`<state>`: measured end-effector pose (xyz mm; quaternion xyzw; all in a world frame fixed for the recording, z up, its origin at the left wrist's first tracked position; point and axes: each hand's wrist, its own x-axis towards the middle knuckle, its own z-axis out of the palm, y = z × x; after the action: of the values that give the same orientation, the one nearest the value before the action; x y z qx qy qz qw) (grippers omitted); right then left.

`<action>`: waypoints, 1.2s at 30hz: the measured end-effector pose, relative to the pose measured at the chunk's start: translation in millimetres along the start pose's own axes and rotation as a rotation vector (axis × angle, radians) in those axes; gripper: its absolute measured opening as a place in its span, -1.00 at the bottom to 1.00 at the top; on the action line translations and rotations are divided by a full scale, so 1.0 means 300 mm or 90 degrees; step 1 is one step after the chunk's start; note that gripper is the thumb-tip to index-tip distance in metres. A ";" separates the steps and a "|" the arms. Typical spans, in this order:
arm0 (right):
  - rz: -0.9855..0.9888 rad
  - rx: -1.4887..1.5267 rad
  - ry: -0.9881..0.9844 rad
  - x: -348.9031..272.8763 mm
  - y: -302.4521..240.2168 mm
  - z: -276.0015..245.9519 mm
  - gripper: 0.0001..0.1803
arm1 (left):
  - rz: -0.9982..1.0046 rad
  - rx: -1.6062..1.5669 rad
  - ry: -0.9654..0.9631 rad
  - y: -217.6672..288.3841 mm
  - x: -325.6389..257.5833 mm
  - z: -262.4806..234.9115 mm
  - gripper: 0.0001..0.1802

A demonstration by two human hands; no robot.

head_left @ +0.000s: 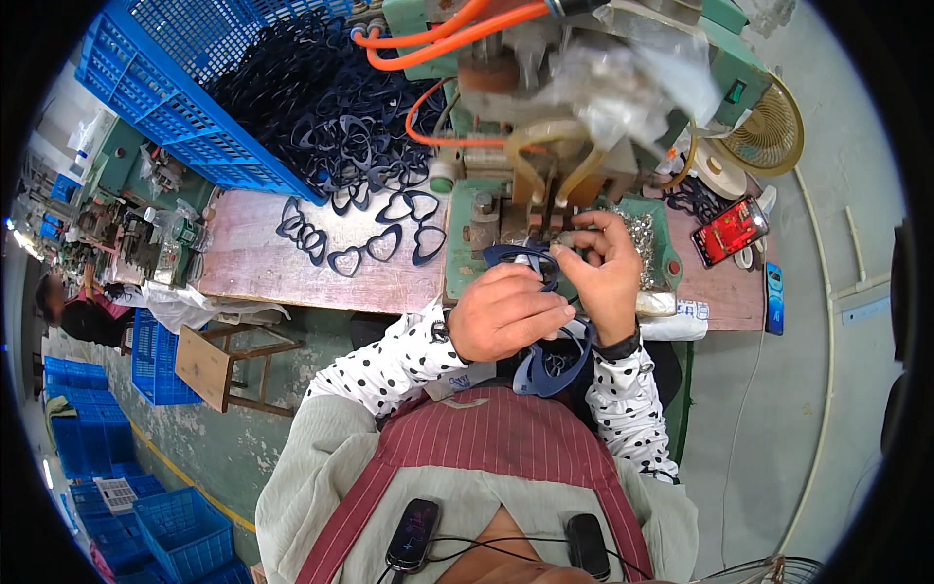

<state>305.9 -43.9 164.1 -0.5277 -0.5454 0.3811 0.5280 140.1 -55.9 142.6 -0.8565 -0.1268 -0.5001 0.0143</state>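
My left hand point(508, 313) is closed on a dark blue eyeglass frame point(520, 255), which it holds at the front of a green bench press point(477, 273). One rim lies near the press's tooling point(541, 219). Below my hands another dark blue rim point(582, 362) shows; I cannot tell whether it belongs to the same frame. To the right, my right hand point(608, 279) has thumb and forefinger pinched together close to the tooling, and whatever is between them is too small to make out. Small metal parts point(637, 234) fill a green tray beside that hand.
Several loose eyeglass frames point(370, 248) lie on the worktable point(321, 277) at left, before a blue crate point(185, 117) heaped with more. Orange hoses point(448, 41) cross the press. A phone point(730, 232) and a fan point(769, 127) are at right. A wooden stool point(209, 370) stands left; a person sits beyond.
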 end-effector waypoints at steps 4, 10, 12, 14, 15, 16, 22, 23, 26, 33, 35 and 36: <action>-0.008 0.057 -0.001 0.023 -0.021 0.032 -0.55 | 0.054 0.007 -0.031 0.006 -0.016 -0.006 -0.62; -0.017 0.153 0.024 0.019 0.028 0.057 -0.49 | 0.103 -0.049 -0.051 0.012 0.019 -0.049 -0.73; -0.009 0.196 0.028 0.017 0.032 0.030 -0.45 | 0.112 -0.076 -0.071 -0.011 0.021 -0.034 -0.71; -0.080 0.088 0.070 0.054 0.120 -0.049 -0.48 | 0.088 -0.138 -0.099 -0.034 0.016 -0.009 -0.69; -0.095 -0.060 0.151 0.081 0.183 -0.102 -0.51 | 0.098 -0.157 -0.105 -0.055 0.001 0.013 -0.68; -0.109 -0.207 0.227 0.104 0.255 -0.160 -0.55 | 0.110 -0.159 -0.093 -0.071 -0.017 0.038 -0.66; 0.047 -0.300 0.138 0.058 0.391 -0.383 -0.69 | 0.108 -0.153 -0.099 -0.067 -0.020 0.029 -0.65; -0.016 -0.420 0.114 0.042 0.381 -0.381 -0.70 | 0.108 -0.146 -0.101 -0.068 -0.025 0.029 -0.65; -0.110 -0.662 0.103 0.015 0.403 -0.346 -0.74 | 0.119 -0.154 -0.090 -0.073 -0.020 0.036 -0.66; -0.066 -0.425 0.149 0.086 0.539 -0.363 -0.86 | 0.095 -0.045 -0.082 -0.036 -0.045 0.016 -0.67; -0.093 -0.390 0.163 0.086 0.555 -0.369 -0.87 | 0.032 0.059 -0.024 -0.031 -0.092 -0.003 -0.69; -0.121 -0.428 0.166 0.084 0.548 -0.357 -0.87 | -0.007 0.101 0.021 -0.039 -0.135 -0.013 -0.70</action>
<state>441.9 -9.4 24.8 -0.6627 -0.6148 0.0598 0.4235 115.0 -53.2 108.7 -0.8436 -0.1704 -0.5027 0.0814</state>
